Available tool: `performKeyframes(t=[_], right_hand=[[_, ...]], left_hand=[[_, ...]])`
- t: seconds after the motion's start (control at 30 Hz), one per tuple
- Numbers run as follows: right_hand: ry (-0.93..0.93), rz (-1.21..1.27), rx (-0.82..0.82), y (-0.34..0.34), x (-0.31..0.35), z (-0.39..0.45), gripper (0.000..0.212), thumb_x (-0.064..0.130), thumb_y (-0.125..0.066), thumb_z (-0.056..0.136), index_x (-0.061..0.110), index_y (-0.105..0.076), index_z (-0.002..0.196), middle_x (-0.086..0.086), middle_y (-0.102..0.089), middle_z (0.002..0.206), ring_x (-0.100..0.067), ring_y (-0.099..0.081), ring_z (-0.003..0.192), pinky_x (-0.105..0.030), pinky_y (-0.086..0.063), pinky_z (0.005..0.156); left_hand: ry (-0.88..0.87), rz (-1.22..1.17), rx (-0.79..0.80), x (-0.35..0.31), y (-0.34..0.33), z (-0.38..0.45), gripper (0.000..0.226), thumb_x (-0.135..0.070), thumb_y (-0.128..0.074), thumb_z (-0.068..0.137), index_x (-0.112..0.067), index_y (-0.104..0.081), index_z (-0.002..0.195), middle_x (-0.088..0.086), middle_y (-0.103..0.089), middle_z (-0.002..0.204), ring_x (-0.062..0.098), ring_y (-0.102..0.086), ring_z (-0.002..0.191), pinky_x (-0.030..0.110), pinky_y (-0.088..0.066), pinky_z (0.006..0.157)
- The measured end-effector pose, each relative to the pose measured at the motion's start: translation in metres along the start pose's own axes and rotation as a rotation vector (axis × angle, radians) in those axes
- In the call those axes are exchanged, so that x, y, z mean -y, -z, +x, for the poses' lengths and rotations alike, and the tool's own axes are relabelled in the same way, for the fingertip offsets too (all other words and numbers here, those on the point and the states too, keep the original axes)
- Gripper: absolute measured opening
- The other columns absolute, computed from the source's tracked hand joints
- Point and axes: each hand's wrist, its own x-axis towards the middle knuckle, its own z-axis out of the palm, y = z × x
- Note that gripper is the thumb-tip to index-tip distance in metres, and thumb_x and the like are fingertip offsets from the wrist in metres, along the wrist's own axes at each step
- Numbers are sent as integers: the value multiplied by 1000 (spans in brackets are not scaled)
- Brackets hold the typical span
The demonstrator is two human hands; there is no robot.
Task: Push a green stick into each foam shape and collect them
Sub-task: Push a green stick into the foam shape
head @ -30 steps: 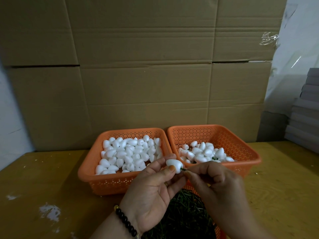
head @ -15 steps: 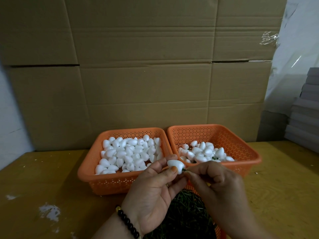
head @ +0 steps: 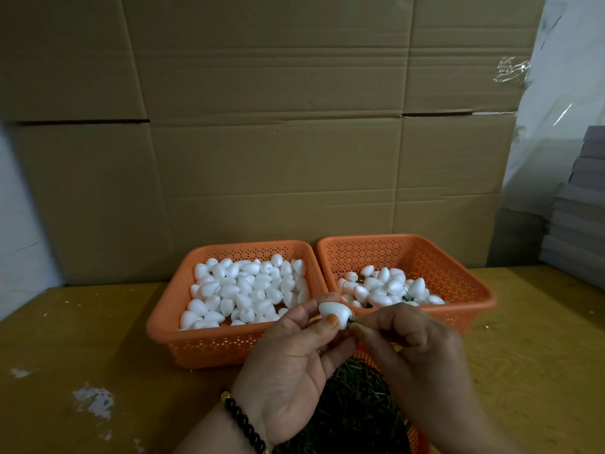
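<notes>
White foam fills our view: the left basket (head: 229,342) holds plain foam shapes (head: 248,290), and the right basket (head: 458,276) holds fewer, with bits of green showing among them, which we take to be the finished ones. Both baskets sit touching, side by side, on the yellowish table (head: 82,339).

In front of them our hands meet. The left hand (head: 291,365) pinches one foam piece (head: 334,312) between thumb and fingertips. The right hand (head: 412,348), fingers curled in, pinches a green stick (head: 353,322) whose short visible end meets the foam's right side. We judge the insertion step to be under way; how deep the stick sits we cannot tell.

Below our hands lies a dark heap of green sticks (head: 353,411) in a third orange container, mostly hidden.

Next, we would need a straight push along the stick's axis while the left hand braces the foam gently, since crushing or skewing seems likely otherwise. Then the piece goes to the right basket.
</notes>
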Motion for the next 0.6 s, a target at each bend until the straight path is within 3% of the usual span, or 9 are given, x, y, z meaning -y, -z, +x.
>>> performKeyframes(t=[0.17,0.43,0.6], right_hand=[[8,-12,-3,0,1,1,3,19,-73,72,20,-71,74,14,-69,73,4,-64,68,-13,-51,59],[5,-16,-4,0,2,0,4,20,-73,72,20,-72,76,15,-69,74,6,-64,70,-10,-50,60],[-28,-6,22,-2,0,-1,13,24,-76,76,18,-74,87,15,-71,80,4,-67,74,-18,-56,64]], left_hand=[[-4,-3,3,0,1,1,44,0,-66,69,-3,-64,113,14,-72,100,17,-71,82,28,-57,66],[0,1,9,0,2,0,44,0,-64,71,-2,-63,115,14,-72,103,18,-71,83,28,-57,66],[29,-24,23,-3,3,1,34,2,-63,72,-1,-69,105,17,-71,103,22,-71,85,32,-58,67]])
